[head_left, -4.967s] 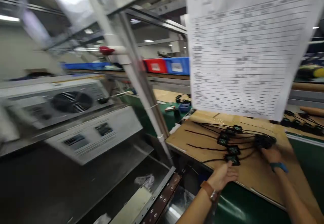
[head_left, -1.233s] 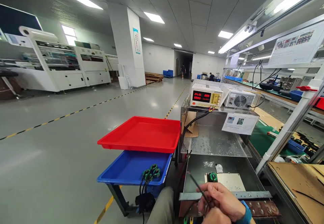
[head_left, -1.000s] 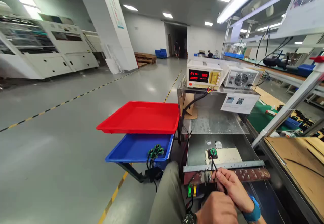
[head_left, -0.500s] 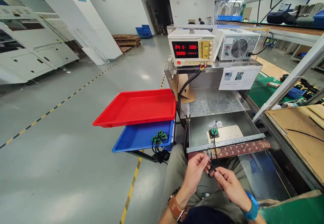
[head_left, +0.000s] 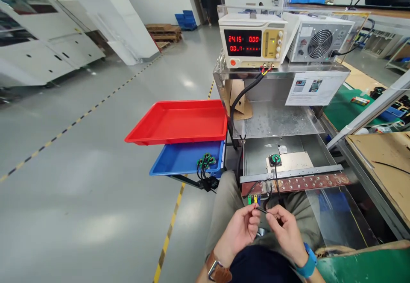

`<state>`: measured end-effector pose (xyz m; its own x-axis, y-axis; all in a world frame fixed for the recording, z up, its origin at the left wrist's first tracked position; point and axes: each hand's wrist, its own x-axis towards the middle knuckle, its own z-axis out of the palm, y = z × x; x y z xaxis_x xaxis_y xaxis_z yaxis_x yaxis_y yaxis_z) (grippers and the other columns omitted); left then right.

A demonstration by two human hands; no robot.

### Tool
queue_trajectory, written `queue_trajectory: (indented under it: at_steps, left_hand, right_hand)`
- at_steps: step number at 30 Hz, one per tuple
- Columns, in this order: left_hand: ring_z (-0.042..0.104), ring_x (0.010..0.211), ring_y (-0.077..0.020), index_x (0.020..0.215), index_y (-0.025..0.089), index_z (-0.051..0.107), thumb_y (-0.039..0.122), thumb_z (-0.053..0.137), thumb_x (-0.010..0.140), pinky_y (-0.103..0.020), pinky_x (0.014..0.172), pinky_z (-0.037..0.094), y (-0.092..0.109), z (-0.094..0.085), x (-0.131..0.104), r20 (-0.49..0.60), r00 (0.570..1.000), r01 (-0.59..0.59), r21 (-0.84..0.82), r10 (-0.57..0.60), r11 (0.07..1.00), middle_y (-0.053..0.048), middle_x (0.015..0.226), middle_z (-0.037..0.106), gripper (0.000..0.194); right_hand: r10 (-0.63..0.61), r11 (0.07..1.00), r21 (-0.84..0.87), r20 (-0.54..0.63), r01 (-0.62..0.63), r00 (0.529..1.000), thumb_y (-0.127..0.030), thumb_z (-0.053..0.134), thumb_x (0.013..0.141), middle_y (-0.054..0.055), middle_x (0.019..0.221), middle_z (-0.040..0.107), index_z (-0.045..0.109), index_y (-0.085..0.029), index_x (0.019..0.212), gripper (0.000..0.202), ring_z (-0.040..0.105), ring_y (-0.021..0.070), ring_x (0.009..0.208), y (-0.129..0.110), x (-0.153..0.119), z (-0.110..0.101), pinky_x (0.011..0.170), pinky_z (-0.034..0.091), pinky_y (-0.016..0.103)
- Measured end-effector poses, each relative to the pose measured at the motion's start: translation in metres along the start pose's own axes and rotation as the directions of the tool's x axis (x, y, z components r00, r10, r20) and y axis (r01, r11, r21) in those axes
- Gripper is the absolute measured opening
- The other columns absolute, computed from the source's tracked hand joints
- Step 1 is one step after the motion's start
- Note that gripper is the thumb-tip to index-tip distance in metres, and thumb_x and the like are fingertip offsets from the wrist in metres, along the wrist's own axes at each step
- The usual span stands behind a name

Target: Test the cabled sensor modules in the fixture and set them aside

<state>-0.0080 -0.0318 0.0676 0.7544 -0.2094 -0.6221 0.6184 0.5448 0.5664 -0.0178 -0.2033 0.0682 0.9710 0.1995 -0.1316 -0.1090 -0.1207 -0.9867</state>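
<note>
Both my hands meet low in the middle, over my lap. My left hand (head_left: 241,231) and my right hand (head_left: 283,228) pinch the end of a thin black cable (head_left: 277,185) between their fingertips. The cable runs up to a small round black and green module (head_left: 274,160) that lies on a beige plate (head_left: 294,161) on the steel bench. Small yellow, green and blue clips (head_left: 253,199) hang under a brown strip with holes (head_left: 307,183) just above my hands.
A power supply with red digits (head_left: 253,39) and a fan unit (head_left: 317,42) stand on the upper shelf. A red tray (head_left: 179,123) sits over a blue tray (head_left: 179,161) holding several green modules (head_left: 205,162). A cardboard sheet (head_left: 381,157) lies at right.
My view turned from the cardboard bench to the steel test stand and tilted down. Both hands came together lower, on the cable end.
</note>
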Motion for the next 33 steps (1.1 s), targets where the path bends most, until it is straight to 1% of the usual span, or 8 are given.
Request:
queue_trajectory:
  at_steps: [4, 9, 11, 14, 18, 22, 27, 33]
  left_hand:
    - [0.047, 0.049, -0.0071, 0.109, 0.015, 0.058, 0.059, 0.065, 0.082, -0.017, 0.042, 0.032, -0.012, -0.020, 0.000, -0.202, 0.947, -0.216, 0.173, 0.249, 0.961, 0.003, 0.071, 0.053, 0.053]
    - [0.053, 0.054, -0.0124, 0.107, 0.015, 0.064, 0.060, 0.069, 0.077, -0.023, 0.048, 0.040, -0.023, -0.033, 0.004, -0.241, 0.858, -0.322, 0.435, 0.454, 0.841, 0.000, 0.070, 0.061, 0.054]
    - [0.060, 0.065, -0.0162, 0.110, 0.016, 0.067, 0.052, 0.066, 0.082, -0.027, 0.060, 0.048, -0.024, -0.032, 0.004, -0.185, 0.820, -0.350, 0.586, 0.541, 0.731, -0.005, 0.084, 0.069, 0.046]
    - [0.067, 0.084, -0.0208, 0.120, 0.020, 0.067, 0.039, 0.053, 0.093, -0.031, 0.076, 0.051, -0.023, -0.026, 0.002, -0.030, 0.768, -0.333, 0.835, 0.640, 0.439, -0.010, 0.106, 0.071, 0.036]
    - [0.068, 0.093, -0.0222, 0.129, 0.020, 0.061, 0.026, 0.039, 0.099, -0.031, 0.080, 0.049, -0.019, -0.019, 0.000, 0.096, 0.776, -0.236, 0.961, 0.623, 0.145, -0.009, 0.110, 0.069, 0.037]
    - [0.068, 0.098, -0.0244, 0.123, 0.019, 0.062, 0.024, 0.034, 0.101, -0.032, 0.075, 0.048, -0.011, -0.015, 0.001, 0.155, 0.791, -0.128, 0.988, 0.592, -0.088, -0.009, 0.109, 0.069, 0.036]
    - [0.069, 0.093, -0.0239, 0.112, 0.020, 0.064, 0.020, 0.032, 0.100, -0.031, 0.070, 0.046, -0.002, -0.012, 0.006, 0.179, 0.791, -0.083, 0.979, 0.585, -0.187, -0.007, 0.104, 0.070, 0.034]
    - [0.071, 0.085, -0.0226, 0.102, 0.022, 0.065, 0.018, 0.032, 0.099, -0.030, 0.065, 0.043, 0.001, -0.014, 0.011, 0.198, 0.795, -0.064, 0.967, 0.573, -0.246, -0.005, 0.096, 0.072, 0.033]
  right_hand:
    - [-0.163, 0.896, -0.419, 0.000, 0.148, 0.987, -0.039, 0.047, 0.101, 0.001, 0.070, 0.062, 0.062, -0.017, 0.084, 0.032, 0.055, 0.0128, 0.062, -0.004, 0.006, 0.012, 0.061, 0.032, 0.024]
    - [-0.176, 0.684, -0.712, 0.049, 0.157, 0.983, -0.027, 0.041, 0.101, 0.003, 0.066, 0.065, 0.060, -0.018, 0.083, 0.028, 0.060, 0.0153, 0.059, 0.001, 0.020, 0.028, 0.057, 0.025, 0.028]
    - [-0.142, 0.609, -0.782, 0.060, 0.135, 0.988, -0.024, 0.043, 0.100, 0.004, 0.067, 0.067, 0.061, -0.018, 0.085, 0.024, 0.062, 0.0161, 0.059, 0.001, 0.025, 0.033, 0.056, 0.021, 0.030]
    - [-0.062, 0.543, -0.832, 0.095, 0.113, 0.994, -0.020, 0.048, 0.098, 0.004, 0.069, 0.069, 0.061, -0.018, 0.086, 0.018, 0.063, 0.0166, 0.060, -0.008, 0.030, 0.035, 0.056, 0.018, 0.031]
    - [0.018, 0.508, -0.857, 0.112, 0.087, 0.994, -0.017, 0.050, 0.095, 0.005, 0.074, 0.071, 0.063, -0.018, 0.086, 0.016, 0.067, 0.0180, 0.067, -0.024, 0.038, 0.033, 0.058, 0.019, 0.033]
    - [0.048, 0.475, -0.874, 0.143, 0.103, 0.989, -0.018, 0.051, 0.094, 0.006, 0.078, 0.073, 0.066, -0.018, 0.089, 0.016, 0.068, 0.0200, 0.070, -0.033, 0.046, 0.029, 0.058, 0.018, 0.034]
    - [0.046, 0.444, -0.885, 0.182, 0.143, 0.982, -0.017, 0.051, 0.090, 0.008, 0.081, 0.073, 0.068, -0.018, 0.091, 0.016, 0.069, 0.0228, 0.074, -0.039, 0.053, 0.027, 0.058, 0.018, 0.035]
    - [0.027, 0.487, -0.861, 0.179, 0.144, 0.983, -0.016, 0.051, 0.088, 0.008, 0.082, 0.073, 0.066, -0.019, 0.087, 0.015, 0.070, 0.0239, 0.078, -0.030, 0.054, 0.027, 0.059, 0.021, 0.034]
